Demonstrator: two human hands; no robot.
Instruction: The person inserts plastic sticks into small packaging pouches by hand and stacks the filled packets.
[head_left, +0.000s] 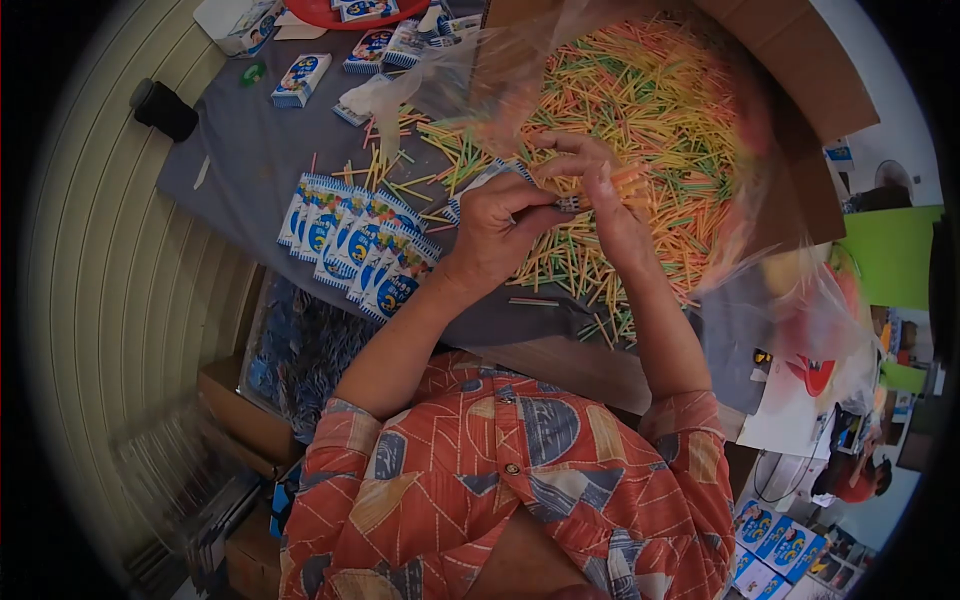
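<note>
My left hand [490, 225] is closed, thumb and forefinger pinching the end of a small blue-and-white packet [567, 204]. Close beside it, my right hand [615, 220] has its fingers curled around what looks like a small bunch of orange sticks at the packet's end; the fingers partly hide this. Under and beyond both hands lies a big heap of thin coloured sticks [660, 120], yellow, green, orange and pink. Another blue-and-white packet [485, 185] shows partly behind my left hand. Left of it, several printed packets [355, 240] lie overlapping in rows on the grey cloth [240, 150].
A cardboard box [800, 60] with clear plastic lining surrounds the heap. Small boxes [300, 80] and a red tray [345, 14] sit at the back left. A black cylinder [163, 110] stands at the table's left edge. Below is a bin of blue wrappers [320, 340].
</note>
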